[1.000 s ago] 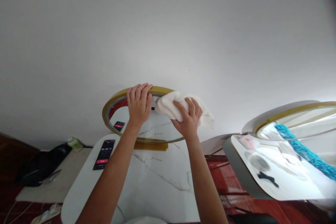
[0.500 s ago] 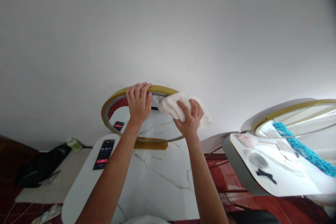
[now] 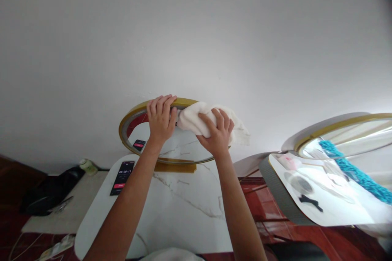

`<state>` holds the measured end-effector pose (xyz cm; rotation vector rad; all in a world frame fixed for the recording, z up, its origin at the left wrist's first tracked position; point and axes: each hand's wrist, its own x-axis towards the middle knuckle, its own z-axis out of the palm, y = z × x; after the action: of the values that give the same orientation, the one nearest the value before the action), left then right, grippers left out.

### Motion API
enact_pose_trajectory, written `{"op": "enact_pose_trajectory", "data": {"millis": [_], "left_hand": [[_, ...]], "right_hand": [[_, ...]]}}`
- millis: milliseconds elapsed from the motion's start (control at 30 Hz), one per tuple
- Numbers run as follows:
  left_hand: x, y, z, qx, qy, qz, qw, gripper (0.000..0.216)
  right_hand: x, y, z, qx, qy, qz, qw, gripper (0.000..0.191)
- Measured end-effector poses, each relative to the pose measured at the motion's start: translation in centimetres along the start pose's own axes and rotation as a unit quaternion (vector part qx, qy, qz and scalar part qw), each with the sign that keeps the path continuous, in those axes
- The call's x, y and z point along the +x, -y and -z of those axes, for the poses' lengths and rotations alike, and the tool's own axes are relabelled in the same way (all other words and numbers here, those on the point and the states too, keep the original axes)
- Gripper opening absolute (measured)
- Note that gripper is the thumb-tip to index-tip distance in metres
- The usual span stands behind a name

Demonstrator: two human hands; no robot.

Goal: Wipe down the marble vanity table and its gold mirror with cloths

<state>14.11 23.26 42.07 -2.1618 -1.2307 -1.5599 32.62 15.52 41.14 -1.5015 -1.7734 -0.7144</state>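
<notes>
A round mirror (image 3: 183, 147) with a gold frame stands on a white marble-patterned table (image 3: 183, 200), close to the wall. My left hand (image 3: 161, 118) grips the upper left of its frame, fingers hooked over the top edge and thumb on the inner side. My right hand (image 3: 217, 132) presses a bunched white cloth (image 3: 196, 116) against the mirror's upper right part. The cloth covers that stretch of frame, and its loose end hangs out past the mirror on the right.
A phone (image 3: 122, 177) showing a timer lies at the table's left. Further right stands a second table (image 3: 337, 212) with a gold-framed mirror (image 3: 343, 128) and a black bow-like item (image 3: 310, 202). A black bag (image 3: 50, 191) and a pale green bottle (image 3: 88, 167) are at the far left.
My right hand and the cloth have slid a little to the left and up along the mirror. My left hand keeps its hold on the frame.
</notes>
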Motion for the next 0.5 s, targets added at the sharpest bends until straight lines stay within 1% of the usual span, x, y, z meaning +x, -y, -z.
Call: {"op": "enact_pose_trajectory", "data": {"millis": [233, 367, 433, 500], "left_hand": [[0.0, 0.0, 0.1, -0.010, 0.004, 0.001, 1.000, 0.039], [0.0, -0.1, 0.0, -0.008, 0.000, 0.002, 1.000, 0.040], [0.0, -0.1, 0.0, -0.008, -0.001, 0.005, 1.000, 0.040], [0.0, 0.0, -0.1, -0.010, -0.003, 0.007, 1.000, 0.040]], "right_hand": [[-4.6, -3.7, -1.2, 0.056, -0.042, -0.092, 0.993, 0.046], [-6.7, -4.8, -1.7, 0.078, -0.067, -0.144, 0.984, 0.045], [-6.9, -4.8, -1.7, 0.071, -0.063, -0.145, 0.985, 0.046], [-6.5, -4.6, -1.5, 0.055, -0.051, -0.131, 0.989, 0.047]]}}
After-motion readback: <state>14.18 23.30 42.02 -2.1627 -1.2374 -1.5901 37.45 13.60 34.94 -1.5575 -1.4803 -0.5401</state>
